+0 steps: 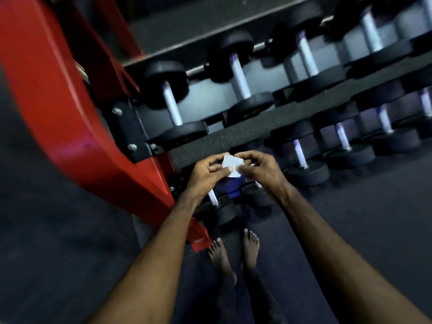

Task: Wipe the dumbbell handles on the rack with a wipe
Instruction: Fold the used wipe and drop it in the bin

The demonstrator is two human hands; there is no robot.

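A small white wipe [231,164] is pinched between both hands in front of the rack's middle shelf edge [245,134]. My left hand [207,175] holds its left side with thumb and fingers; my right hand [261,168] pinches its right side. Above them, black dumbbells with pale metal handles stand in a row on the shelf: the nearest handle [172,105] is at the left, another handle [239,78] to its right. Under my hands a lower dumbbell's handle [212,198] shows partly; the rest is hidden by my wrists.
The rack's red upright [60,101] slants down the left side to a red foot [198,239]. Several more dumbbells [346,146] lie on the lowest tier at the right. My bare feet [233,253] stand on the dark floor close to the rack.
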